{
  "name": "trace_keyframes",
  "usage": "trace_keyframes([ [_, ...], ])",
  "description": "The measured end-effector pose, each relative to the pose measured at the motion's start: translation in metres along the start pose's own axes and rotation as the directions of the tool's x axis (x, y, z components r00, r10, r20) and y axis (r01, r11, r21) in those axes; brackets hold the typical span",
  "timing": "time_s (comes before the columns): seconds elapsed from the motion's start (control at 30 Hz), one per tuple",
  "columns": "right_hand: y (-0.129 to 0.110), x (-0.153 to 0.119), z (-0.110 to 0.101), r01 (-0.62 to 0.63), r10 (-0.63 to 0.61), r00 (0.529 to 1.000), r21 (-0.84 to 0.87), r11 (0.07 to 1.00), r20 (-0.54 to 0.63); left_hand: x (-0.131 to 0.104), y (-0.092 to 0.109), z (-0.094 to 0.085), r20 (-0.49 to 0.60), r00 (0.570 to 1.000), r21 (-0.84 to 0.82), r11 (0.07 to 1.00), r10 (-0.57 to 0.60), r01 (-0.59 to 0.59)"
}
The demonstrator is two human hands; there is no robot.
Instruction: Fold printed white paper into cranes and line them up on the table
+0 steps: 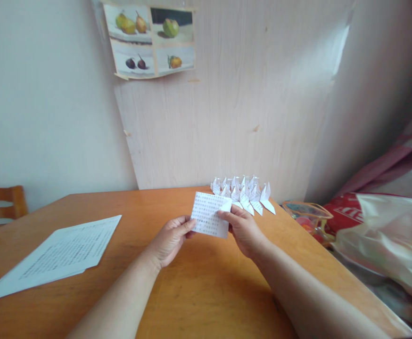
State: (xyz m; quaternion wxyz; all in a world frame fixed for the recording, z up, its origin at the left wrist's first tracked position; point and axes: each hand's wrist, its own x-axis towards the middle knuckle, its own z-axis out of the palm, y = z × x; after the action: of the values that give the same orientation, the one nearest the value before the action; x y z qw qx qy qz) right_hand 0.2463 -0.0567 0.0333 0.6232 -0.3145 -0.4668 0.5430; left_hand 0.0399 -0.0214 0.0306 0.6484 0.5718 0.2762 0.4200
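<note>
A folded sheet of printed paper, roughly square, is held up over the table between both hands. My left hand pinches its left edge, thumb in front and fingers behind. On the other side, my right hand grips the right edge, its thumb on a small white folded corner near the top right. The fingers behind the paper are mostly hidden. Just beyond, several folded paper cranes stand in rows near the table's back edge, partly covered by the held sheet.
A stack of printed paper lies on the left of the wooden table. Plastic bags crowd the table's right edge. A wooden chair stands at the far left. Fruit pictures hang on the board behind.
</note>
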Motion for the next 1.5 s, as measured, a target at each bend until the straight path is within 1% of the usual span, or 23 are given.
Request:
trace_keyframes([
  [0.13, 0.000, 0.001, -0.001, -0.024, 0.024, 1.000, -0.019, 1.000, 0.003, 0.001, 0.000, 0.001, -0.071, 0.997, -0.038, 0.999, 0.028, -0.031],
  [0.27, 0.000, 0.000, -0.002, -0.105, 0.101, 0.994, -0.130, 0.986, -0.034, 0.003, 0.001, 0.000, -0.165, 0.983, -0.041, 0.995, 0.080, -0.088],
  [0.33, 0.000, 0.000, -0.002, -0.124, 0.113, 0.991, -0.179, 0.976, -0.069, 0.004, 0.002, -0.002, -0.220, 0.969, 0.030, 0.994, 0.109, -0.105],
  [0.37, -0.001, 0.000, -0.003, -0.116, 0.098, 0.990, -0.194, 0.974, -0.099, 0.004, 0.002, -0.002, -0.246, 0.961, 0.087, 0.990, 0.127, -0.108],
  [0.43, -0.002, 0.001, -0.004, -0.068, 0.029, 0.985, -0.228, 0.971, -0.170, 0.004, 0.003, -0.003, -0.273, 0.947, 0.223, 0.969, 0.170, -0.110],
  [0.5, -0.003, 0.003, -0.005, -0.004, -0.060, 0.975, -0.290, 0.957, -0.212, 0.003, 0.002, -0.003, -0.259, 0.942, 0.348, 0.930, 0.216, -0.117],
  [0.6, -0.003, 0.004, -0.006, 0.064, -0.144, 0.974, -0.399, 0.915, -0.174, 0.002, 0.000, -0.002, -0.182, 0.954, 0.478, 0.869, 0.237, -0.125],
  [0.67, -0.002, 0.002, -0.003, 0.083, -0.146, 0.981, -0.409, 0.909, -0.124, 0.001, 0.000, 0.001, -0.132, 0.966, 0.521, 0.845, 0.222, -0.123],
  [0.73, -0.002, 0.000, 0.000, 0.066, -0.095, 0.993, -0.356, 0.932, -0.065, 0.000, 0.000, 0.004, -0.100, 0.974, 0.528, 0.840, 0.205, -0.122],
  [0.83, -0.001, -0.002, 0.005, 0.005, -0.009, 1.000, -0.254, 0.967, -0.016, -0.002, 0.002, 0.009, -0.100, 0.977, 0.458, 0.880, 0.191, -0.125],
  [0.93, -0.002, -0.003, 0.007, 0.001, -0.011, 0.999, -0.193, 0.981, -0.050, -0.004, 0.005, 0.013, -0.126, 0.979, 0.287, 0.951, 0.157, -0.116],
  [1.03, -0.004, -0.003, 0.007, 0.004, -0.018, 0.995, -0.153, 0.988, -0.094, -0.005, 0.008, 0.015, -0.126, 0.984, 0.109, 0.988, 0.124, -0.111],
  [1.13, -0.004, -0.003, 0.006, -0.021, 0.011, 0.994, -0.090, 0.996, -0.108, -0.005, 0.010, 0.016, -0.106, 0.987, 0.020, 0.993, 0.119, -0.117],
  [1.23, -0.004, -0.003, 0.004, -0.045, 0.042, 0.997, -0.031, 0.999, -0.066, -0.005, 0.011, 0.014, -0.092, 0.989, -0.029, 0.992, 0.119, -0.122],
  [1.5, -0.006, -0.004, 0.002, -0.031, 0.032, 0.999, -0.053, 0.998, 0.009, -0.005, 0.013, 0.010, -0.093, 0.990, -0.154, 0.981, 0.105, -0.119],
])
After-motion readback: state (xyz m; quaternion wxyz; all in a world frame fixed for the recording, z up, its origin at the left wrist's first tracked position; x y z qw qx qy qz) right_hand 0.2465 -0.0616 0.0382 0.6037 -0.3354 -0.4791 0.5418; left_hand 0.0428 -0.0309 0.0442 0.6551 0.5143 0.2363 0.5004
